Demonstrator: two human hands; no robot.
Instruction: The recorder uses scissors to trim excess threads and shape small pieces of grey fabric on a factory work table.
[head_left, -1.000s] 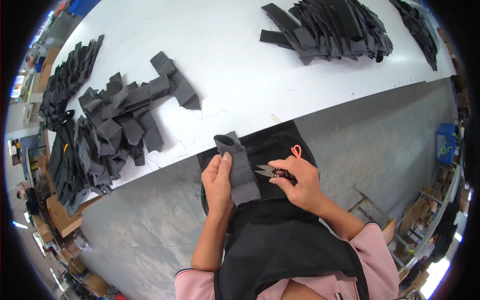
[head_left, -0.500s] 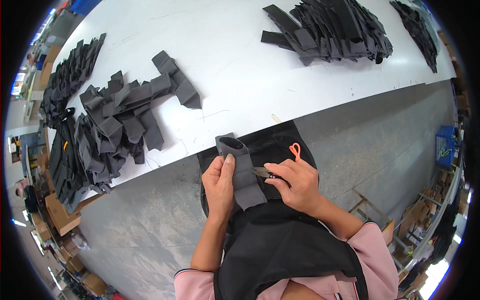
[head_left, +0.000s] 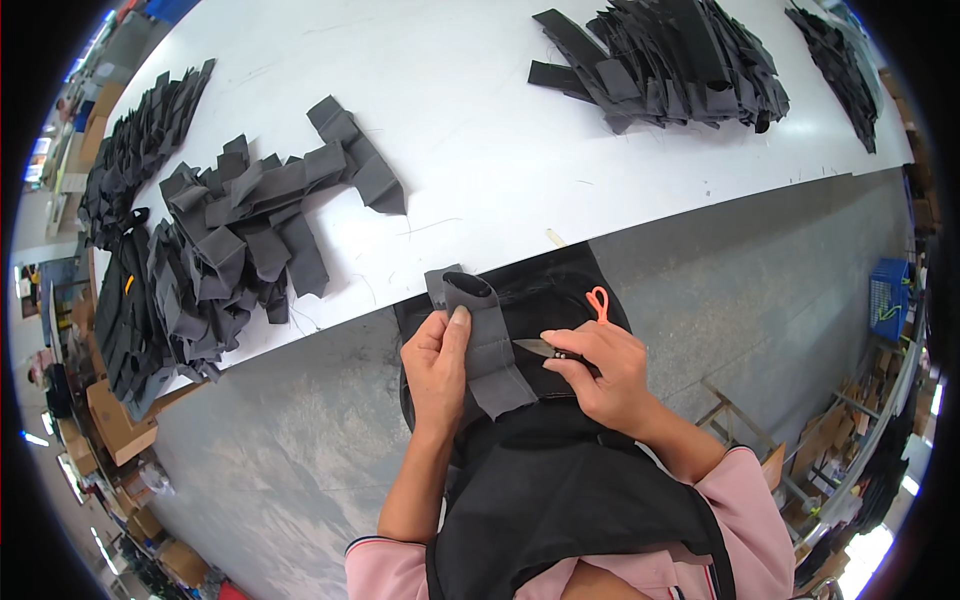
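Observation:
My left hand (head_left: pixel 437 365) pinches a dark grey fabric strip (head_left: pixel 490 350) with its thumb on top; the strip's upper end is folded into a loop. In my right hand (head_left: pixel 605 370) is a pair of thread snips (head_left: pixel 537 348), closed in the fingers, with the pointed metal blades toward the strip's right edge. An orange loop (head_left: pixel 597 302) sticks up beyond the right hand's knuckles. Both hands are over the black apron (head_left: pixel 560 280) on my lap, just in front of the table edge.
The white table (head_left: pixel 460 130) carries a loose heap of grey strips (head_left: pixel 250 225) at left. Stacked dark strips (head_left: pixel 680 70) are at the far right, with another bundle (head_left: pixel 838 75) beyond. A cardboard box (head_left: pixel 120 425) stands below the table's left; a blue basket (head_left: pixel 887 298) is at right.
My right hand and the snips have moved slightly right and down, away from the strip's edge. The left hand keeps its hold on the strip, almost unmoved.

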